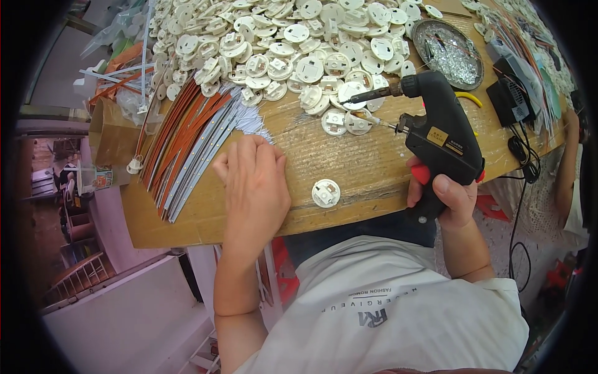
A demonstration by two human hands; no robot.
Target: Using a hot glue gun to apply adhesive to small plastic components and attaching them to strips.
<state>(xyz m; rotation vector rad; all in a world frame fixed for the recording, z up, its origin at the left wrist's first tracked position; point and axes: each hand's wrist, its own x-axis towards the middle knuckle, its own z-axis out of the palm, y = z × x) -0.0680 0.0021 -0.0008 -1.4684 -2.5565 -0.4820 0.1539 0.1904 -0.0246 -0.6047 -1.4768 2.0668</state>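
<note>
My right hand [458,201] is wrapped round the grip of a black soldering gun [445,128] with a red trigger. Its tip and feed tube point left over the table, close to the near edge of a heap of round white plastic parts [309,68]. My left hand [255,187] rests on the wood with its fingers curled; whatever they may pinch is hidden. Just beyond those fingers lie thin white wires [250,121], beside a fanned bundle of orange and white LED strips [202,146]. A single round white part [326,193] lies between my hands near the front edge.
A round metal dish [464,80] of shiny scraps stands at the back right. Next to it are a black power box [511,100] and a dangling cable [523,153]. Another person's arm [565,168] is at far right. A cardboard box [111,134] and plastic bags are at left.
</note>
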